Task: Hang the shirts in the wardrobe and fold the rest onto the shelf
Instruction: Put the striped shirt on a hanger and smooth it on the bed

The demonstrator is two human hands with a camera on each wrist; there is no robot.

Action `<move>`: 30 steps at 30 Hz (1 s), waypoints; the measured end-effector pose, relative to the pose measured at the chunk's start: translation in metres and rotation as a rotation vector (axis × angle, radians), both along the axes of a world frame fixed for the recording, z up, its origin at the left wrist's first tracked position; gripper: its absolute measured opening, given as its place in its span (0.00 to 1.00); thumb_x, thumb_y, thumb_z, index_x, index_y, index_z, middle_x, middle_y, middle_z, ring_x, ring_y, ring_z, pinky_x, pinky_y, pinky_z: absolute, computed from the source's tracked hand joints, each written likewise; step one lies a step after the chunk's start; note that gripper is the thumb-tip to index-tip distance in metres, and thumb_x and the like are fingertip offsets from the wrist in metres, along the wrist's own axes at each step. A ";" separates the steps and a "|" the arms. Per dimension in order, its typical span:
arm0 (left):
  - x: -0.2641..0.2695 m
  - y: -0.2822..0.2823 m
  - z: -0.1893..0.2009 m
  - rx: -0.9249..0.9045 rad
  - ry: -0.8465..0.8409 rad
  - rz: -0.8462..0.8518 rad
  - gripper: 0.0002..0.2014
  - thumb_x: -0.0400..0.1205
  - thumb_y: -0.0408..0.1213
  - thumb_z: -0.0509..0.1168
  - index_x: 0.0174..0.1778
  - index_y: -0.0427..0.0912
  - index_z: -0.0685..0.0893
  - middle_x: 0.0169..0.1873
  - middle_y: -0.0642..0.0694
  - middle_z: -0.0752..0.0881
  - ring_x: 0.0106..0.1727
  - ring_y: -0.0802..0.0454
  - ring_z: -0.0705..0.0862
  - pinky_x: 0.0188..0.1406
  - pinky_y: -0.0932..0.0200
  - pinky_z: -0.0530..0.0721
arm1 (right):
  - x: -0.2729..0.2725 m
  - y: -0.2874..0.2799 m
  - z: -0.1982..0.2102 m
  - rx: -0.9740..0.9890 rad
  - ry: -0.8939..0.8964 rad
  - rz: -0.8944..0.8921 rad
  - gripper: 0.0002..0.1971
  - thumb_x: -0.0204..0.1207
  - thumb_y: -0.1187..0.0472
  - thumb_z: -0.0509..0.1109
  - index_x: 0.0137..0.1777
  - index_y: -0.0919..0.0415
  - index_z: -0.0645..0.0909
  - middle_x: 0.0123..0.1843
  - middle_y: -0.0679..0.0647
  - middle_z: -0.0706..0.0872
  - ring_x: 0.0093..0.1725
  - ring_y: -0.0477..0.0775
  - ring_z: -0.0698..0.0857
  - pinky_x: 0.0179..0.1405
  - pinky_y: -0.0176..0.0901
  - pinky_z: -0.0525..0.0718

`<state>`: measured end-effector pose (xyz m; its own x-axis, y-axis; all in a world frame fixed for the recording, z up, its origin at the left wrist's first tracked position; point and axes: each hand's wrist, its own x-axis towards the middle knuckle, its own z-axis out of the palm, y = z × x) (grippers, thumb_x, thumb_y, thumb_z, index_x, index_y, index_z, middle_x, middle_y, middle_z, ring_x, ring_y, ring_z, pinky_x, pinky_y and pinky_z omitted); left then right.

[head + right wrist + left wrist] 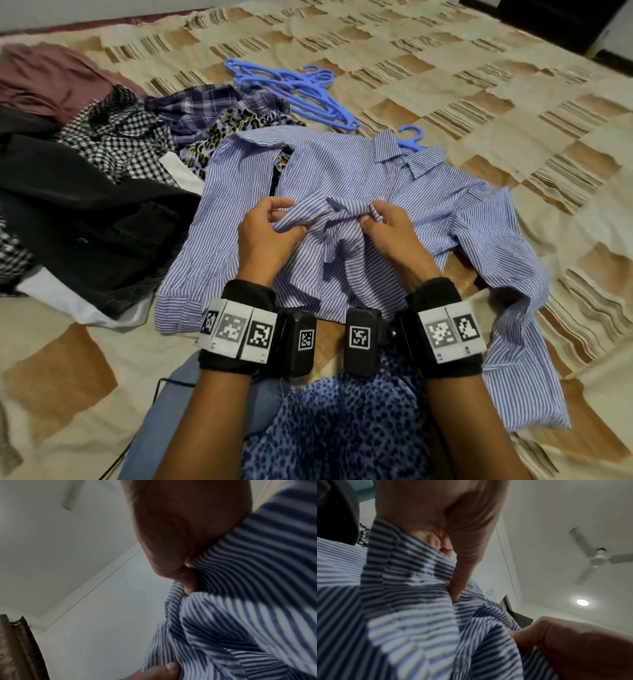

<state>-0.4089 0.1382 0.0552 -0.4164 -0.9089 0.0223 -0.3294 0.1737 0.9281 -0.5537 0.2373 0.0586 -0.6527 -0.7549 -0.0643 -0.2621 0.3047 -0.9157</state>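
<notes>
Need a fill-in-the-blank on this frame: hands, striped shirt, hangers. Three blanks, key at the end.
1. Both hands pinch the front of the ____-striped shirt.
2. The loose hangers on the bed are ____ in colour.
3. A hanger hook sticks out behind the shirt's ____.
Missing words: blue; blue; collar

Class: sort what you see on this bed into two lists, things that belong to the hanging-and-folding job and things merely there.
Job:
striped shirt, pinched by left hand and right hand
blue hangers
clothes pile

Merely there:
bedspread
ceiling fan
curtain
</notes>
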 end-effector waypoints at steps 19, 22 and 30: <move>-0.057 -0.058 0.045 -0.047 -0.844 -0.575 0.18 0.74 0.49 0.73 0.49 0.37 0.89 0.47 0.41 0.87 0.52 0.43 0.85 0.55 0.52 0.82 | -0.118 -0.048 0.015 0.272 0.121 0.037 0.21 0.75 0.47 0.72 0.53 0.68 0.84 0.56 0.59 0.85 0.56 0.60 0.84 0.61 0.52 0.81; -0.096 -0.101 0.022 -0.064 -0.767 -0.535 0.13 0.77 0.45 0.71 0.48 0.37 0.86 0.50 0.38 0.87 0.52 0.41 0.85 0.52 0.52 0.81 | -0.212 -0.094 -0.007 0.466 0.297 -0.124 0.19 0.79 0.49 0.67 0.59 0.65 0.76 0.55 0.60 0.79 0.55 0.58 0.79 0.53 0.46 0.76; -0.129 -0.155 -0.003 0.082 -0.718 -0.578 0.09 0.78 0.39 0.68 0.52 0.42 0.83 0.43 0.45 0.84 0.49 0.43 0.83 0.51 0.52 0.81 | -0.299 -0.116 -0.054 0.811 0.249 0.005 0.25 0.64 0.47 0.78 0.48 0.70 0.81 0.40 0.63 0.82 0.38 0.58 0.82 0.30 0.44 0.74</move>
<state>-0.5380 -0.0166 0.0525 -0.6948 -0.5428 -0.4718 -0.7129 0.4331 0.5516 -0.8523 0.1208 0.0049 -0.7165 -0.5402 -0.4415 -0.4304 0.8403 -0.3296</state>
